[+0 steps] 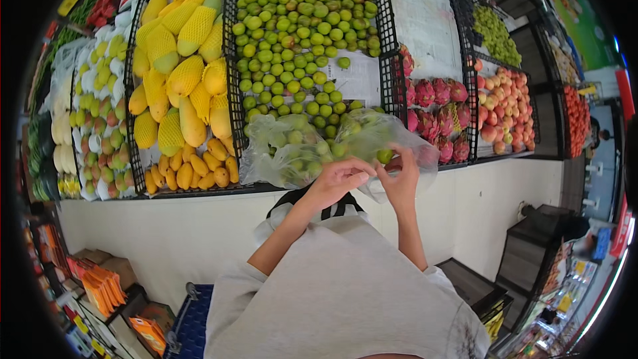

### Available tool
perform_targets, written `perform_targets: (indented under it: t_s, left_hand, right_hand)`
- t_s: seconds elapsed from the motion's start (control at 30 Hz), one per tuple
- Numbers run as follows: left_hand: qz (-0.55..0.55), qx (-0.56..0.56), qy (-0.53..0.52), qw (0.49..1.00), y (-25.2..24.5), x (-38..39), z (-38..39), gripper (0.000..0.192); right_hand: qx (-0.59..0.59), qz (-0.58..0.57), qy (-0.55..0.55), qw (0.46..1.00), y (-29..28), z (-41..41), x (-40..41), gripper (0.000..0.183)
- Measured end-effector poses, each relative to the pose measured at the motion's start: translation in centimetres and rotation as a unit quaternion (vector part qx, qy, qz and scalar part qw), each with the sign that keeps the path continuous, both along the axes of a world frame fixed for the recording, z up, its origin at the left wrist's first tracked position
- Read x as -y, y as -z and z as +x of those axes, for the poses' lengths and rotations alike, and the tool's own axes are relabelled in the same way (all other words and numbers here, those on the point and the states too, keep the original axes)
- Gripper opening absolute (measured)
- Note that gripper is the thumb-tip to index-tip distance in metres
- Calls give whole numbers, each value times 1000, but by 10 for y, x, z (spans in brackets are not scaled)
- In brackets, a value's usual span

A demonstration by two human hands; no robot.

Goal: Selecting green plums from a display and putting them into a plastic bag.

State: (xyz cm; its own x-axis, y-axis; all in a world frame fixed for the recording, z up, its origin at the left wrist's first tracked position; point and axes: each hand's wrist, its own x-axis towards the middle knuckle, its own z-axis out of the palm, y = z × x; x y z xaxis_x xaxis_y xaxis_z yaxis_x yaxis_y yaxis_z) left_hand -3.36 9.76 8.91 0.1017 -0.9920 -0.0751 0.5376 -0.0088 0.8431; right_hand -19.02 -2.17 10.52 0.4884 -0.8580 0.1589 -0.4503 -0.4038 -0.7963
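My left hand [339,179] is at the near edge of the crate, its fingers at the rim of a clear plastic bag [423,157] that holds green fruit. My right hand [401,169] is beside it, fingers bent around part of the same bag. A single green fruit [384,155] shows at the right fingertips; whether it is gripped or lies behind the film is unclear. Another clear bag of green fruit [284,152] rests to the left, touching the first. Behind both, loose round green fruits [294,40] lie on newspaper in a black plastic crate [386,15].
Mangoes [187,77] in yellow foam nets fill the crate to the left. Dragon fruits [443,117] and reddish apples [503,104] lie to the right. A blue trolley [197,321] stands at the lower left, and a dark box [471,284] at the lower right.
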Motion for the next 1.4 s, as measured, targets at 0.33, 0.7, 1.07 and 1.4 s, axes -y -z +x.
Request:
perform_targets:
  t_s: [0.33,0.7,1.07,1.4]
  left_hand:
    - [39,12,76,996,-9,19,-36,33]
    - [51,-146,119,981,-1,45,-85,44]
    - [11,-292,103,951,-24,81,-130,54]
    - [34,-178,-40,983,-52,92,-133,50]
  right_hand:
    - [33,-13,56,998,-37,-35,-4,44]
    - [121,-17,43,992,-47,-82,3,53]
    - [203,32,-113,972,-66,-117,60,45]
    - [185,93,-270,940,-76,-103,113,48]
